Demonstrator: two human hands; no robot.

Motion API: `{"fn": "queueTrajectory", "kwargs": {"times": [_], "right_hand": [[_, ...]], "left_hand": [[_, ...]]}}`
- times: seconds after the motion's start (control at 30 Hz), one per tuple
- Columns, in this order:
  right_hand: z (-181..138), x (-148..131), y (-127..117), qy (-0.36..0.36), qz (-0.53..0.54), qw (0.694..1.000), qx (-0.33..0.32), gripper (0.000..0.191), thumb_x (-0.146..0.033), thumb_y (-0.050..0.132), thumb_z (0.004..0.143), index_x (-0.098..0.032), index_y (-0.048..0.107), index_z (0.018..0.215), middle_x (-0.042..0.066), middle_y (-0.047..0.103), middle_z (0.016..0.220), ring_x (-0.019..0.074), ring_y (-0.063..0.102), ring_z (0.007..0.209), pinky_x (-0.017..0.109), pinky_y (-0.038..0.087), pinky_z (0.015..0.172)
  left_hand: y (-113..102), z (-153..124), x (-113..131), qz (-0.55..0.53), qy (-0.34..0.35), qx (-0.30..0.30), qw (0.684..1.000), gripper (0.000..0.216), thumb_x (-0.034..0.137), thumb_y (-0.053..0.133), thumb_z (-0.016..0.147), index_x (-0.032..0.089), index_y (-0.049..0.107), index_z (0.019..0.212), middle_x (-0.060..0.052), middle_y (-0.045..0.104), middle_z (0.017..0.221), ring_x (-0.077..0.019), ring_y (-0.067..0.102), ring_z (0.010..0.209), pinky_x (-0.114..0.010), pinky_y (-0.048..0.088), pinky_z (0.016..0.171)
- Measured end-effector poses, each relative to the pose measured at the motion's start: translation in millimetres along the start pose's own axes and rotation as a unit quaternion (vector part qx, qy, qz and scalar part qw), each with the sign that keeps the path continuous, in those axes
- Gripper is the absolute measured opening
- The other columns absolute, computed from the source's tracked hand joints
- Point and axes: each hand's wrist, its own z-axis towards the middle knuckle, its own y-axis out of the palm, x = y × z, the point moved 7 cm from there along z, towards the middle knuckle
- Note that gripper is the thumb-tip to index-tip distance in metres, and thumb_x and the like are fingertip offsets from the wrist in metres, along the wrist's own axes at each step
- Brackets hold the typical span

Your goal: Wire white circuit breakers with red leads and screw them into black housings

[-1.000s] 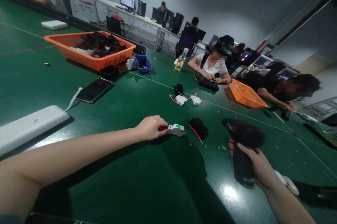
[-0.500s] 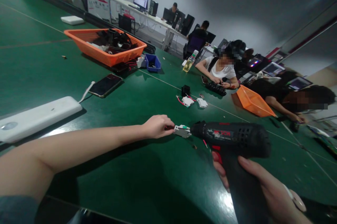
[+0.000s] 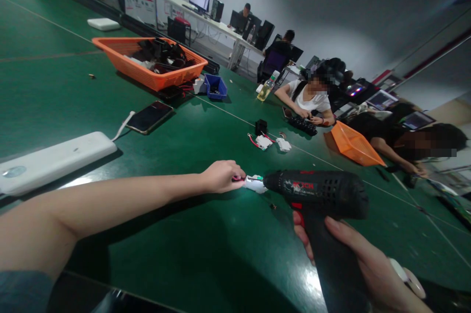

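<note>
My left hand (image 3: 223, 176) pinches the left end of a small white module (image 3: 256, 184) with a green part on top, resembling a circuit breaker. Something thin and reddish shows at its fingertips. My right hand (image 3: 371, 254) is wrapped round the grip of a black cordless drill (image 3: 320, 190), with fingers at its red trigger. The drill points left, its chuck close against the module's right end; whether the bit is inside cannot be seen. Bright light falls on the module. Under the chuck lies a tiny brass-coloured piece (image 3: 273, 207) on the green table (image 3: 206, 259).
Beyond my hands lie two white modules (image 3: 263, 142), one with red wires, and a black block (image 3: 261, 127). An orange basket (image 3: 154, 77) of black parts, a blue bin (image 3: 215, 88), a phone (image 3: 150, 117) and a long white device (image 3: 59, 161) occupy the left. A co-worker (image 3: 309, 97) sits opposite.
The drill and my right hand have shifted slightly left, towards the module. The module is now brightly lit. A red piece seen under the chuck earlier no longer shows there.
</note>
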Motion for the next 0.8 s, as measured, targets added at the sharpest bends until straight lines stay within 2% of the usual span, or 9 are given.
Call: {"fn": "queueTrajectory", "kwargs": {"times": [0.17, 0.37, 0.5, 0.8], "right_hand": [[-3.5, -3.3, 3.9, 0.008, -0.031, 0.999, 0.003, 0.048, -0.057, 0.079, 0.069, -0.019, 0.075, 0.098, 0.009, 0.073, 0.086, 0.0193, 0.067, 0.071, 0.030, 0.056, 0.068], [-2.4, -5.8, 3.7, 0.004, -0.034, 0.999, 0.011, 0.051, -0.058, 0.080, 0.067, -0.017, 0.075, 0.097, 0.011, 0.073, 0.087, 0.0208, 0.067, 0.070, 0.031, 0.056, 0.065], [-2.3, -6.0, 2.8, -0.004, -0.036, 0.999, 0.014, 0.049, -0.058, 0.078, 0.069, -0.018, 0.074, 0.097, 0.009, 0.073, 0.083, 0.0186, 0.066, 0.066, 0.029, 0.055, 0.064], [-7.2, -9.1, 7.5, -0.006, -0.045, 0.999, 0.019, 0.047, -0.057, 0.077, 0.071, -0.018, 0.074, 0.098, 0.009, 0.072, 0.085, 0.0200, 0.066, 0.072, 0.030, 0.054, 0.066]], "left_hand": [[1.2, 0.6, -0.1, 0.000, -0.004, -0.005, 1.000, 0.023, 0.034, 0.056, 0.093, 0.020, 0.073, 0.101, -0.005, 0.073, 0.090, -0.0184, 0.061, 0.085, -0.027, 0.043, 0.069], [0.6, 0.1, 0.6, -0.010, 0.004, 0.002, 1.000, 0.024, 0.035, 0.056, 0.093, 0.020, 0.073, 0.101, -0.005, 0.074, 0.091, -0.0181, 0.062, 0.084, -0.028, 0.044, 0.070], [0.3, -0.6, 0.8, -0.015, 0.006, 0.003, 1.000, 0.024, 0.035, 0.056, 0.093, 0.020, 0.074, 0.099, -0.005, 0.074, 0.091, -0.0179, 0.062, 0.084, -0.028, 0.044, 0.071], [1.1, 0.0, -0.1, -0.014, 0.009, 0.008, 1.000, 0.022, 0.035, 0.057, 0.093, 0.020, 0.073, 0.099, -0.004, 0.074, 0.091, -0.0174, 0.062, 0.083, -0.027, 0.043, 0.069]]}}
